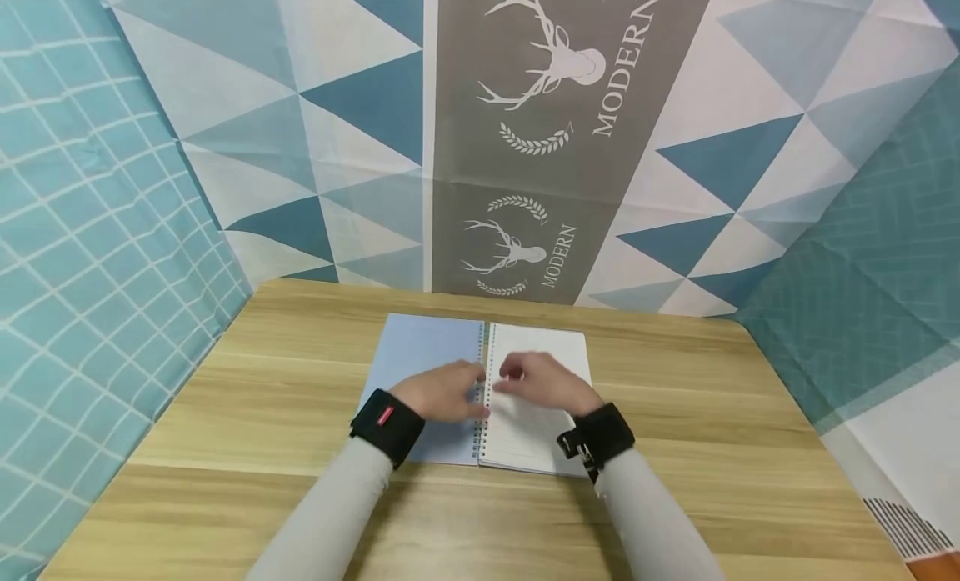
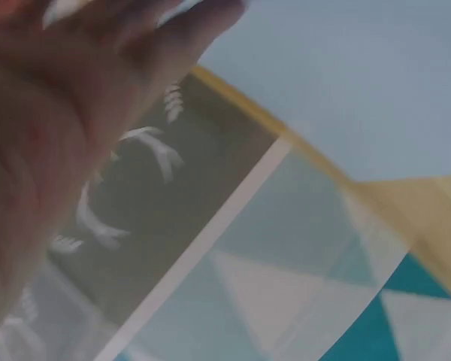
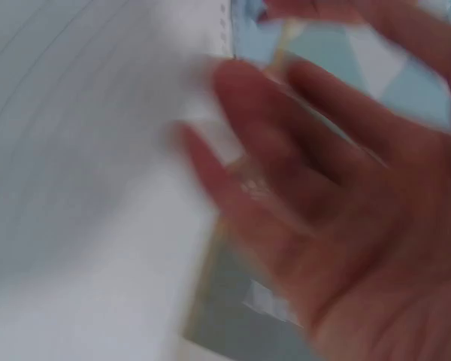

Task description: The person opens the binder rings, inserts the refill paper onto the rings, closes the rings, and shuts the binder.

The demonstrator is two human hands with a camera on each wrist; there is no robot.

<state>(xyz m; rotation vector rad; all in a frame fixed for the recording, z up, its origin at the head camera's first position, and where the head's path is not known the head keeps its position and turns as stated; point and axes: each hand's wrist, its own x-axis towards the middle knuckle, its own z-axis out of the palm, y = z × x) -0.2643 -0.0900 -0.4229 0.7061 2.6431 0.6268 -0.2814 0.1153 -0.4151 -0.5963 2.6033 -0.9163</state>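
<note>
A spiral notebook lies open on the wooden table, its blue cover (image 1: 431, 339) on the left and a white lined page (image 1: 536, 439) on the right. Over the cover, near the spiral binding (image 1: 481, 435), is my left hand (image 1: 444, 391), fingers loosely bent and holding nothing. My right hand (image 1: 546, 383) hovers above the white page with relaxed, slightly bent fingers and nothing in them. In the right wrist view the right hand (image 3: 338, 203) is blurred beside the lined page (image 3: 83, 150). The left wrist view shows the left hand (image 2: 68, 113) next to the pale blue cover (image 2: 346, 83).
The wooden table (image 1: 285, 414) extends on both sides of the notebook. A patterned cloth (image 1: 360, 147) with deer prints and triangles hangs behind it. Blue checked cloth (image 1: 82, 256) stands at the left, and green cloth (image 1: 870, 264) at the right.
</note>
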